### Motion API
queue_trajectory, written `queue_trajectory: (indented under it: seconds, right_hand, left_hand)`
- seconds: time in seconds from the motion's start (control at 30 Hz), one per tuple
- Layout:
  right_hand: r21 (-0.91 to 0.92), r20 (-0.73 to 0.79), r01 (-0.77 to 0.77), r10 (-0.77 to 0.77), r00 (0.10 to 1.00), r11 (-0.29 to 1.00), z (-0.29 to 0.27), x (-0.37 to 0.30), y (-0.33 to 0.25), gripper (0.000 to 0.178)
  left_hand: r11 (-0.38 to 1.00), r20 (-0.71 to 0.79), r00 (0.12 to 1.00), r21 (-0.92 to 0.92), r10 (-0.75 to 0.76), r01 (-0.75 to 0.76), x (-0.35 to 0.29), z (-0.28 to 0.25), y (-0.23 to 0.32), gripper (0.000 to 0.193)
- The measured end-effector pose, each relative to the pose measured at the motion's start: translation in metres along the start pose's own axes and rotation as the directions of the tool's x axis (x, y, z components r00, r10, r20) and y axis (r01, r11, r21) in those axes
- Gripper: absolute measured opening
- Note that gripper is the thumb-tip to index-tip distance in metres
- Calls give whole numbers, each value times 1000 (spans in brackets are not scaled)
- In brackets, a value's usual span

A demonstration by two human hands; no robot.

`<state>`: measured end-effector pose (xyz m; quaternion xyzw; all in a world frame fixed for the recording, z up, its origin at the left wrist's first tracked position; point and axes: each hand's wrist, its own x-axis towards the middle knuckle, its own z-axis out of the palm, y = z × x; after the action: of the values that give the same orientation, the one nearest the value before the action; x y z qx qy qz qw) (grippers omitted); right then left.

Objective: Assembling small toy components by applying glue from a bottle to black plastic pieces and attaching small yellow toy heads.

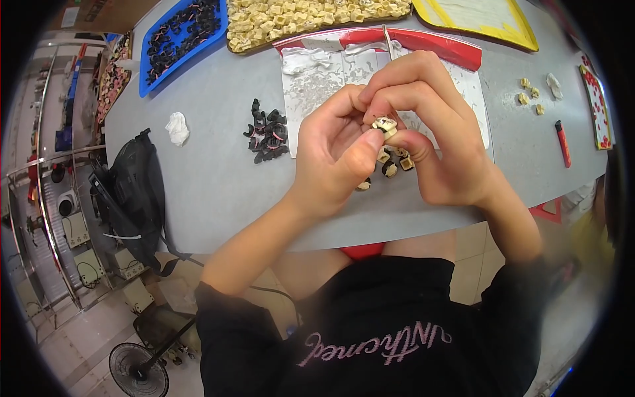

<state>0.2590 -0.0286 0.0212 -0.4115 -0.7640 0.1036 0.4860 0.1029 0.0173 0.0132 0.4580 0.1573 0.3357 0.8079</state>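
Note:
My left hand (331, 155) and my right hand (446, 126) meet over the near part of the grey table. Between their fingertips they pinch a small cream-and-black moulded piece (384, 124), partly covered by the thumbs. Several similar cream-and-black pieces (390, 169) lie on the table just beneath my hands. A heap of black pieces (268, 135) with pinkish bits sits to the left of my left hand. Behind my hands lies an opened white-and-red cardboard sheet (309, 99), strewn with grey crumbs and crumpled white tissue.
At the back stand a blue tray (149, 85) of black parts, a tray heaped with cream pieces (317, 18), and a yellow tray (529, 38). A crumpled tissue (177, 129) and black bag (135, 192) are left; a red-and-black stick-like tool (563, 144) lies right. A fan (137, 370) stands low left.

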Motion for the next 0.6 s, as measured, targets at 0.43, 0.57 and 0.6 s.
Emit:
queue_trajectory:
  seconds: [0.43,0.57,0.6]
  right_hand:
    - [-87,-52,54,-58,997,995,5,-2,6,17]
    - [-97,-65,54,-61,996,994,6,-2,7,16]
    - [-97,-64,56,-62,996,994,6,-2,7,16]
  left_hand:
    - [999,-9,999,11,49,-49,0,-1,-5,30]
    - [998,9,997,4,70,-70,1,-1,-4,31]
    - [997,9,997,5,72,-72,1,-1,-4,31]
